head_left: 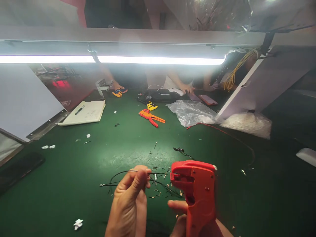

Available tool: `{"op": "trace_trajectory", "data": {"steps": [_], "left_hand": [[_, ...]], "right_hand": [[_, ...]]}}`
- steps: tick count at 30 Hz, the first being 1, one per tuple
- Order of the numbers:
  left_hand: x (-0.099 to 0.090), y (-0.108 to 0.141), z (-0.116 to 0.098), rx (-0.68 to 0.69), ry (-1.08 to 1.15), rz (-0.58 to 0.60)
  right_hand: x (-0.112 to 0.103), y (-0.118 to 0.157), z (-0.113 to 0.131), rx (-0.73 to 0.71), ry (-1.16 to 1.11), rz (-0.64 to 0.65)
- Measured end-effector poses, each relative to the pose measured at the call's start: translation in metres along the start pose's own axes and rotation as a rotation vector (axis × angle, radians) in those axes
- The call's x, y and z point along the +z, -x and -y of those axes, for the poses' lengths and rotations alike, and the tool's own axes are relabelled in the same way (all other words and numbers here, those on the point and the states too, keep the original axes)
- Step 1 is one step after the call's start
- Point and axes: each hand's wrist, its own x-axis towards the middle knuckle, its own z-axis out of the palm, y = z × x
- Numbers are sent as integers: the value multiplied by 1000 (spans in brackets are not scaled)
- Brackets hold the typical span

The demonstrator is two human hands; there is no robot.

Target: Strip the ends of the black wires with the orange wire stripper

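Between the thumb and fingers of my left hand [133,191] is a thin black wire [159,173], its free end pointing right. My right hand [180,220] is wrapped round the handle of a red wire stripper [201,187], its index finger stretched out to the left. The stripper stands upright with its jaws facing the wire end; a small gap seems to lie between them. The wire loops back on the left to a metal-tipped end [102,185]. Short black offcuts [160,161] lie scattered on the green table behind and below the wire.
An orange-red wire stripper [150,117] and a yellow-handled tool [151,106] lie farther back. A notebook [85,113] is at back left, a plastic bag [191,112] at back right. Across the table, another person's hand [187,89] rests near a phone [207,99]. A lamp [158,60] hangs overhead.
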Motion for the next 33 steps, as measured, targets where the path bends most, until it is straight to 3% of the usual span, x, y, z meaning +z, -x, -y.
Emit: {"op": "trace_trajectory", "data": {"steps": [4, 11, 23, 29, 33], "left_hand": [[1, 2, 12, -77, 10, -34], [12, 14, 3, -110, -21, -18], [9, 15, -5, -59, -96, 104], [9, 17, -4, 69, -220, 60], [9, 18, -5, 81, -251, 45]], "right_hand": [[8, -7, 4, 30, -121, -198], [10, -16, 1, 31, -11, -326], [-7, -2, -15, 28, 160, -66], [-23, -1, -26, 38, 186, 75], [-29, 2, -29, 143, 47, 44]]}}
